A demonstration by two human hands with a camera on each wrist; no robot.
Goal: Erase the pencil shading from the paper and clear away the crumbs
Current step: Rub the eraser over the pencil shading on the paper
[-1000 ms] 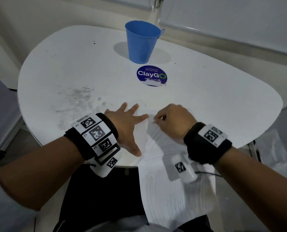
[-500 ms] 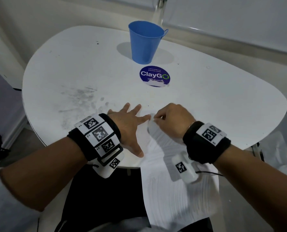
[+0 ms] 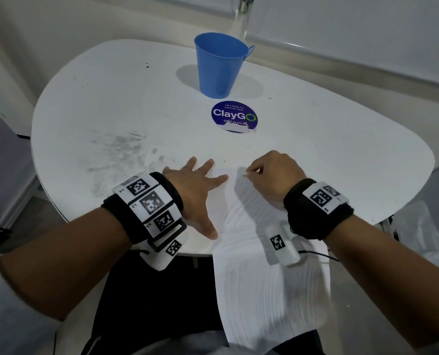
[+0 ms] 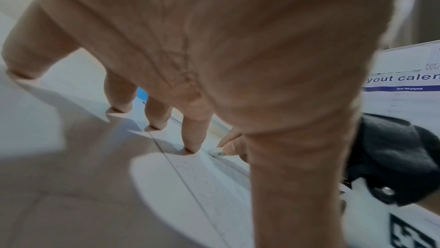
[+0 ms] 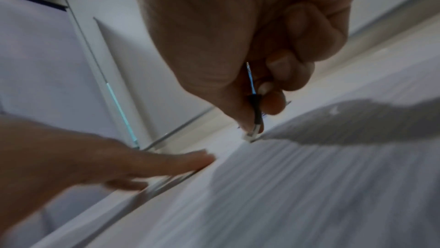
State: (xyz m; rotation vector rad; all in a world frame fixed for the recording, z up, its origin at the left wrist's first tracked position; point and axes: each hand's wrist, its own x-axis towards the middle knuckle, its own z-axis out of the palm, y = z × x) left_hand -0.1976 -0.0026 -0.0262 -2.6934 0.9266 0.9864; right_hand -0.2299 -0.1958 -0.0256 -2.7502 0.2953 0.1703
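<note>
the left hand (image 3: 195,190) lies flat, fingers spread, pinning the paper (image 3: 269,290). the right hand (image 3: 272,175) pinches a small eraser (image 5: 250,136) at the far edge. the thin, light sheet would likely slide or crease, so hold it down close by the rubbing.

Open tabletop (image 3: 328,155) lies ahead and to the right — the only upright obstacle, a blue bucket (image 3: 219,65), stands at the far edge, beyond the sticker (image 3: 234,116).

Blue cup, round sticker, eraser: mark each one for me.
blue cup (image 3: 218,70), head view, on its outer wall.
round sticker (image 3: 234,116), head view, on the printed middle.
eraser (image 5: 253,135), right wrist view, on the white tip pinched by the right hand (image 5: 250,48).
</note>
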